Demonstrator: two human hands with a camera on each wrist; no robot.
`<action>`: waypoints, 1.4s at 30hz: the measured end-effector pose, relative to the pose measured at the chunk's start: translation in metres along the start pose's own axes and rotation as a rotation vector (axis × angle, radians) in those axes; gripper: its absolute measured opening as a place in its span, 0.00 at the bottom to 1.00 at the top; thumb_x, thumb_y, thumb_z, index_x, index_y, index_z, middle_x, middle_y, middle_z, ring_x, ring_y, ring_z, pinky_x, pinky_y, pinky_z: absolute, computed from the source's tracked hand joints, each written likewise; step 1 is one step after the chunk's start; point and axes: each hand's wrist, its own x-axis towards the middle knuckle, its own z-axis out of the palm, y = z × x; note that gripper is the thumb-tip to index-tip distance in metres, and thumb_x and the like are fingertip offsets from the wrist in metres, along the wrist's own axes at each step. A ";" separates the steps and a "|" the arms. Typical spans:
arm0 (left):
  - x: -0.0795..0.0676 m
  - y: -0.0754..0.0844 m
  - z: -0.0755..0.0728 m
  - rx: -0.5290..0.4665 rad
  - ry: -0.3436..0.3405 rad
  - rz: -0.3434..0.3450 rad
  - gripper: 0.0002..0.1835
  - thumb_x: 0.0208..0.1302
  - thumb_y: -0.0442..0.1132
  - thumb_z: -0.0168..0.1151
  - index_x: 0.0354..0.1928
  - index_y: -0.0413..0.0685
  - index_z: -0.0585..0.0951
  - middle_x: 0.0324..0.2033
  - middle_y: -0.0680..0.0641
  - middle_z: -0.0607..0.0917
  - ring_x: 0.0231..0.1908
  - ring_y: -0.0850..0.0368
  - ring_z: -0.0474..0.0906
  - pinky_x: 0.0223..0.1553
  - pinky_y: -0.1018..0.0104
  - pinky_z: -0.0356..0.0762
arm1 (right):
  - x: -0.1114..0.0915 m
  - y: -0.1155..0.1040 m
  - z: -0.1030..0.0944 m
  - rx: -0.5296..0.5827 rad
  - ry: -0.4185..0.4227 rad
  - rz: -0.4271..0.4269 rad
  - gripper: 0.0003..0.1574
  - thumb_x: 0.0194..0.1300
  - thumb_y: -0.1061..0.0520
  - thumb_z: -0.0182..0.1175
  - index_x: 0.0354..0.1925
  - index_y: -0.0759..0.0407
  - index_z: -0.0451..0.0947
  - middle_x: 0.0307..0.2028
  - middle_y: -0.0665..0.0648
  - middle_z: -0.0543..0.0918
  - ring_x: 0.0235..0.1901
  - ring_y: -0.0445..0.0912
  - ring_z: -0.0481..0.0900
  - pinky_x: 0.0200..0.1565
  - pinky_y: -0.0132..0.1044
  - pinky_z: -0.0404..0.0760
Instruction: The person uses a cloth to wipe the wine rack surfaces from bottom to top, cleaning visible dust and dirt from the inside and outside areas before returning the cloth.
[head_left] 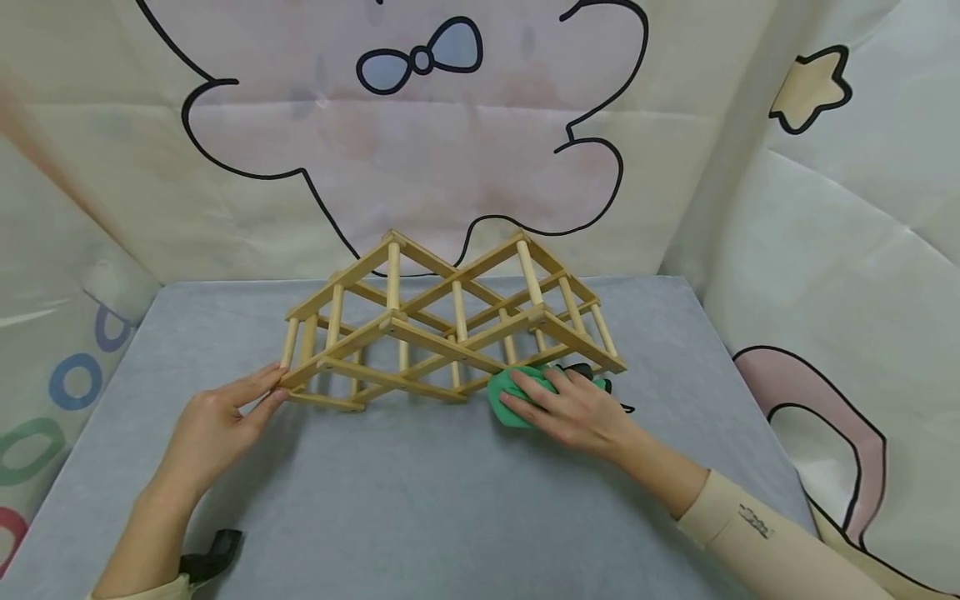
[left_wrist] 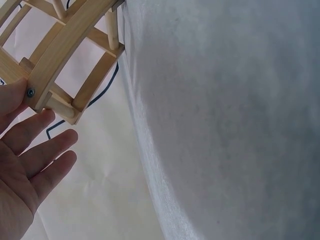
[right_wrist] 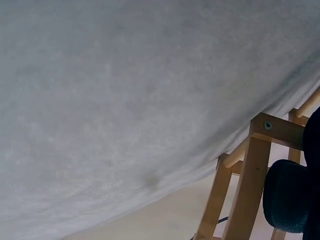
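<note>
The wooden rack (head_left: 450, 347) spans the middle of the head frame, above or on the gray surface (head_left: 420, 500); which of these cannot be told. At centre left, the left hand (head_left: 221, 425) has its grip pinched on the rack's end corner, while right of centre the right hand (head_left: 573, 408) grips a green cloth (head_left: 501, 385) against the rack's lower front edge.
</note>
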 end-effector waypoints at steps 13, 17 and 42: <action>0.000 0.000 0.001 0.006 0.017 0.008 0.24 0.56 0.28 0.79 0.56 0.40 0.88 0.54 0.40 0.87 0.41 0.37 0.89 0.30 0.61 0.83 | 0.005 -0.009 0.007 -0.023 0.007 0.010 0.23 0.86 0.62 0.43 0.63 0.51 0.81 0.62 0.60 0.80 0.37 0.53 0.81 0.25 0.39 0.80; 0.000 0.000 0.000 0.010 0.020 0.012 0.24 0.55 0.28 0.79 0.56 0.40 0.88 0.54 0.40 0.87 0.40 0.37 0.89 0.29 0.63 0.83 | 0.008 -0.013 0.009 -0.022 -0.015 0.011 0.24 0.86 0.63 0.41 0.63 0.51 0.81 0.62 0.59 0.79 0.36 0.52 0.80 0.23 0.38 0.78; 0.000 0.001 0.000 -0.017 0.008 -0.009 0.23 0.58 0.29 0.78 0.57 0.38 0.87 0.55 0.38 0.87 0.38 0.35 0.89 0.28 0.80 0.75 | 0.042 -0.035 0.011 0.055 -0.300 0.065 0.25 0.83 0.65 0.44 0.68 0.51 0.78 0.59 0.59 0.77 0.35 0.51 0.78 0.21 0.33 0.73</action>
